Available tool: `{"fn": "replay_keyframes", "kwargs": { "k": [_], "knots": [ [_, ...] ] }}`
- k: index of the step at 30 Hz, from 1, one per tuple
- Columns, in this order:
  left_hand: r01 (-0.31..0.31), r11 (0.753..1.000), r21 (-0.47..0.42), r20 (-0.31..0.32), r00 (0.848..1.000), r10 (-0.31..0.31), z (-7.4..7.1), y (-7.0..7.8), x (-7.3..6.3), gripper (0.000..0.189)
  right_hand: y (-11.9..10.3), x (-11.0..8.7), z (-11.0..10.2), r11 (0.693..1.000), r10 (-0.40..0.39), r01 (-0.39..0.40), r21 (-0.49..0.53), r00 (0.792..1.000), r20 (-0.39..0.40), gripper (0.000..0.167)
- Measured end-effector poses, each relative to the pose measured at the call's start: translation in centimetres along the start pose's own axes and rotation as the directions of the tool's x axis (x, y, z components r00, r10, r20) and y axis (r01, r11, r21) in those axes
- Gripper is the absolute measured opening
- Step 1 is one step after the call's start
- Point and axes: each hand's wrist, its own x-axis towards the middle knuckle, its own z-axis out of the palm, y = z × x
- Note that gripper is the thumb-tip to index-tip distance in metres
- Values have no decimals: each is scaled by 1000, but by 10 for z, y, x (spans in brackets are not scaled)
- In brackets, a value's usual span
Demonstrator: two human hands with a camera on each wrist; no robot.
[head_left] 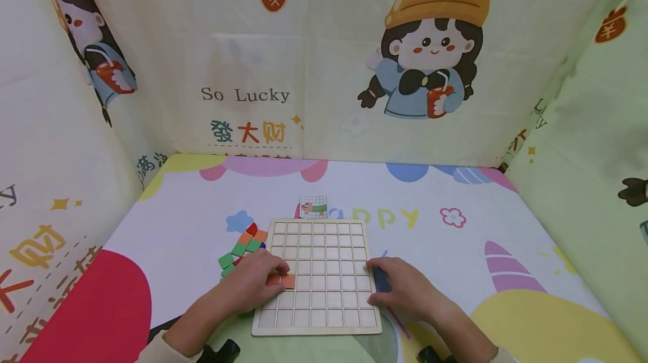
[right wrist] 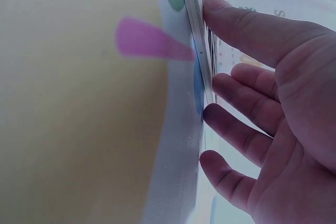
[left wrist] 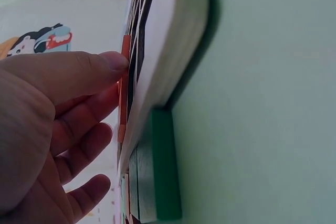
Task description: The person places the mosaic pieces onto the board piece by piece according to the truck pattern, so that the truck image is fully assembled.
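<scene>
A wooden grid board lies flat in front of me, its squares mostly bare. My left hand reaches over the board's left edge, with thumb and index finger at either side of an orange square tile. Just right of it, a second orange tile sits in the grid. In the left wrist view, the thumb meets the edge of the orange pieces. My right hand touches the board's right edge with thumb and fingertips, its fingers loosely bent and spread in the right wrist view.
Loose green, orange, red and blue tiles lie left of the board, partly hidden by the left hand. A small card with a coloured grid pattern is behind the board. The patterned tabletop meets printed cloth walls.
</scene>
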Motion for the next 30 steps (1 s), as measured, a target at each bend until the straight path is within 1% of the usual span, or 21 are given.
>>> {"fn": "replay_keyframes", "kwargs": {
  "k": [4, 7, 11, 14, 20, 23, 27, 30],
  "knots": [
    [-5, 1000, 2, -6, 1000, 5, 0, 0, 0, 20, 0, 0, 0, 1000, -1, 1, 5, 1000, 2, 56],
    [5, 1000, -6, -15, 1000, -5, -2, 0, -1, 21, 0, 0, 0, 1000, -8, 8, 4, 1000, 1, 56],
    [49, 998, -33, -17, 999, -50, -5, 0, -2, 21, 0, 0, 0, 1000, -11, 11, 0, 1000, 0, 55],
    [80, 996, -44, -15, 997, -81, -8, -2, -3, 22, 0, 0, 0, 1000, -10, 10, -2, 1000, 0, 55],
    [113, 991, -72, -4, 993, -114, -16, -8, -7, 27, 0, 0, -1, 1000, -3, 3, -3, 1000, 1, 56],
    [118, 991, -63, -19, 993, -119, -20, -10, -10, 27, 0, -1, -1, 1000, 2, -2, 0, 1000, 4, 57],
    [112, 993, -36, -58, 992, -114, -22, -12, -12, 25, 0, 0, 0, 1000, 4, -4, -1, 1000, 4, 57],
    [131, 991, -41, -73, 988, -134, -23, -14, -13, 24, 0, 0, 0, 1000, 6, -6, -2, 1000, 5, 57]
  ]
}}
